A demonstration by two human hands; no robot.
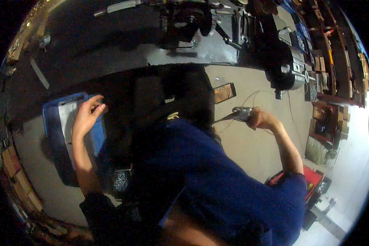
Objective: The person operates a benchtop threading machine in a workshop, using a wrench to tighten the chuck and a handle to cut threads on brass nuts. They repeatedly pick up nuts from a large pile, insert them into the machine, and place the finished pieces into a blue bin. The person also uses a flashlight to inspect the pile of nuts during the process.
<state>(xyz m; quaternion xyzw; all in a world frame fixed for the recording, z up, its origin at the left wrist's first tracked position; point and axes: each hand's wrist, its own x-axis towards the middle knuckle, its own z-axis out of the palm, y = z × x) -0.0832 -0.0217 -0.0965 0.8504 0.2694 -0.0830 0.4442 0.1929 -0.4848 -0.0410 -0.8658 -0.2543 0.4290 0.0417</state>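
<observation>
The left hand (85,117) reaches into a blue tray (53,123) on the floor, fingers (95,101) curled loosely over its contents. The right hand (261,119) is wrapped tight around a metal tool (238,114). A dark machine (201,33) looms overhead.

A red toolbox (311,175) sits beyond the dark machine (201,24).

i note a dark blue short-sleeved shirt (217,176); both forearms bare below the sleeves, no gloves on either hand.
</observation>
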